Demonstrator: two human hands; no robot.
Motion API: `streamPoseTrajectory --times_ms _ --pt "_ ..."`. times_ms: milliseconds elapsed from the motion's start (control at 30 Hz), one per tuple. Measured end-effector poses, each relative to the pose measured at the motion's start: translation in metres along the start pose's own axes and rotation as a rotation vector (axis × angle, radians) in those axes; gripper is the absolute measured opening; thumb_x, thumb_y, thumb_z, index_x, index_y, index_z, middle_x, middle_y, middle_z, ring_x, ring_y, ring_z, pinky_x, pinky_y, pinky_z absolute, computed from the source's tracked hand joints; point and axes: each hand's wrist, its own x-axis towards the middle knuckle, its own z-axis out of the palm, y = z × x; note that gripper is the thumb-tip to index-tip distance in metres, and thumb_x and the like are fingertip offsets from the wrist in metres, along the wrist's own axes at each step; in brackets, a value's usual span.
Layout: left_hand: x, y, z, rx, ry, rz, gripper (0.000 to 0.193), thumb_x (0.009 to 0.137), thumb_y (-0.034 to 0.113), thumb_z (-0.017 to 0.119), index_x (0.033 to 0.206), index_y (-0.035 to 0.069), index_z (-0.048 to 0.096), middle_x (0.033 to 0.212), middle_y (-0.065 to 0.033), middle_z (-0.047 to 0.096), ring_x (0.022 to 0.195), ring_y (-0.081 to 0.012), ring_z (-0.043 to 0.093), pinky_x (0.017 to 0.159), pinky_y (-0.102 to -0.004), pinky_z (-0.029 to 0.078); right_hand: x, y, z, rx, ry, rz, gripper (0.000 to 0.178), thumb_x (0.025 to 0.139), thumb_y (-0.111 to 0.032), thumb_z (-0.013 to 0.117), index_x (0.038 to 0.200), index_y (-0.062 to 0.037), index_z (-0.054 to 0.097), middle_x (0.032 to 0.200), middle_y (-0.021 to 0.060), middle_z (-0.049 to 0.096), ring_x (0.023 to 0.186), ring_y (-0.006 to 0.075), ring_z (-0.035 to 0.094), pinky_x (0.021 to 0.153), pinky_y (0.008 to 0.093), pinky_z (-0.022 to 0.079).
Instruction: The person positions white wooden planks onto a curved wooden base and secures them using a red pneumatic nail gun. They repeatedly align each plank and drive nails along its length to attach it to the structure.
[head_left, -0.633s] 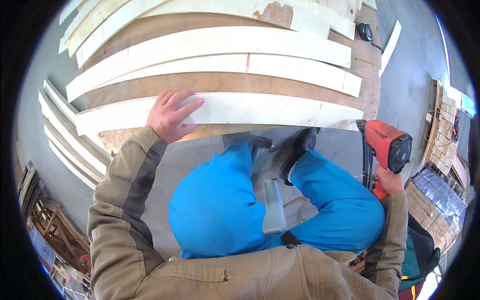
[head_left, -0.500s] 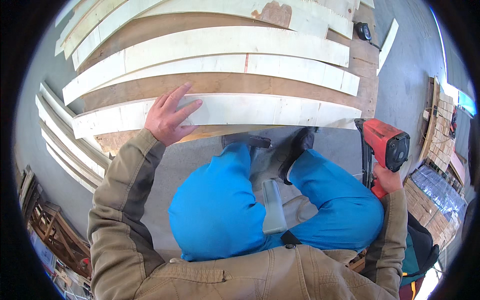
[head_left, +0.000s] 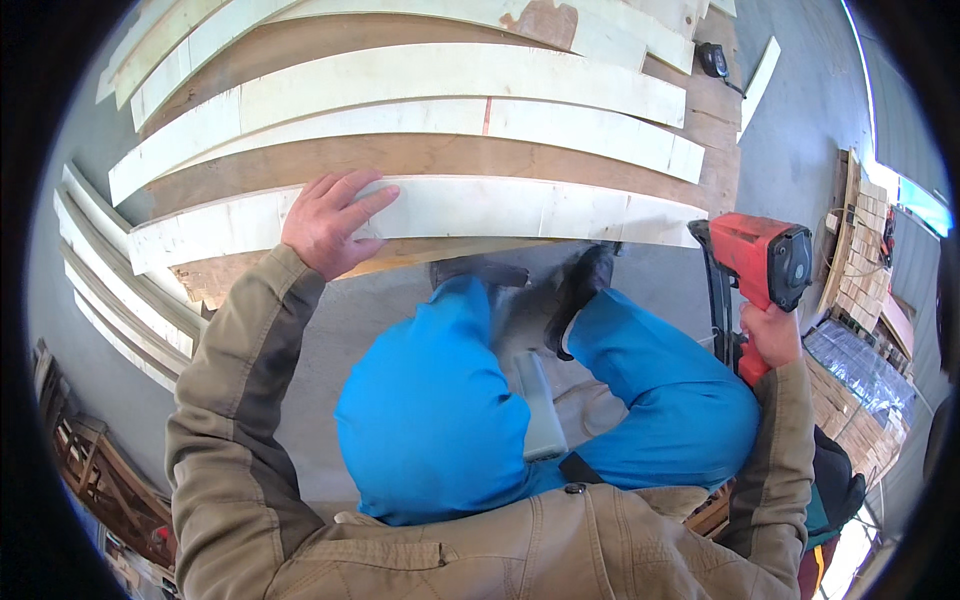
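Note:
A long, slightly curved pale wooden strip (head_left: 480, 212) lies along the near edge of a brown plywood sheet (head_left: 440, 158). My left hand (head_left: 335, 220) rests on it left of the middle, fingers stretched over the top and the thumb apart near the front edge. In my right hand (head_left: 772, 335) is a red and black nail gun (head_left: 758, 258), held by its handle. Its nose is close to the right end of the strip; whether they touch I cannot tell.
More curved pale strips (head_left: 450, 80) lie farther back on the plywood. A black tape measure (head_left: 713, 60) sits at the far right. Curved strips (head_left: 120, 285) are on the floor at left, and stacked wood blocks (head_left: 862, 240) at right. My knees are under the near edge.
The whole view has shifted slightly, with the strips now a little higher and farther left. My left fingers lie closer together on the strip. The nail gun stays by the strip's right end.

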Motion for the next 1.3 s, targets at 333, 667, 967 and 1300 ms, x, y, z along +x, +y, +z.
streamPoseTrajectory --times_ms 333,667,967,1300 --pt "0.000 -0.001 0.002 -0.001 -0.009 -0.009 0.075 0.068 0.012 0.089 0.140 0.022 0.071 0.140 -0.0124 0.065 0.121 -0.0363 0.065 0.102 -0.0479 0.055 -0.034 -0.084 0.047 -0.409 0.033 -0.799 0.048 0.095 -0.019 0.078 0.140 -0.0048 0.067 0.139 0.0122 0.070 0.128 0.0310 0.064 0.112 0.0454 0.048" --pt "-0.002 -0.001 0.007 -0.005 0.035 -0.034 0.076 0.065 0.013 0.093 0.137 0.023 0.072 0.136 -0.0135 0.066 0.123 -0.0389 0.064 0.101 -0.0501 0.056 -0.048 -0.175 0.157 0.250 -0.214 -0.714 0.040 0.086 -0.008 0.082 0.123 0.0002 0.070 0.118 0.0192 0.077 0.112 0.0342 0.073 0.097 0.0403 0.058" --pt "-0.002 -0.004 0.012 -0.007 0.032 -0.040 0.075 0.069 0.022 0.093 0.140 0.026 0.070 0.138 -0.0132 0.065 0.127 -0.0383 0.063 0.107 -0.0500 0.053 -0.064 -0.201 0.173 0.169 -0.265 -0.571 0.045 0.088 -0.009 0.069 0.133 -0.0094 0.069 0.120 0.0252 0.075 0.114 0.0434 0.071 0.099 0.0473 0.058" --pt "-0.003 -0.002 0.010 -0.003 0.037 -0.047 0.070 0.071 0.021 0.094 0.137 0.025 0.071 0.137 -0.0115 0.067 0.124 -0.0379 0.065 0.103 -0.0498 0.054 -0.062 -0.204 0.182 0.262 -0.214 -0.433 0.033 0.086 -0.010 0.074 0.118 -0.0018 0.076 0.110 0.0192 0.080 0.106 0.0317 0.076 0.097 0.0403 0.058"
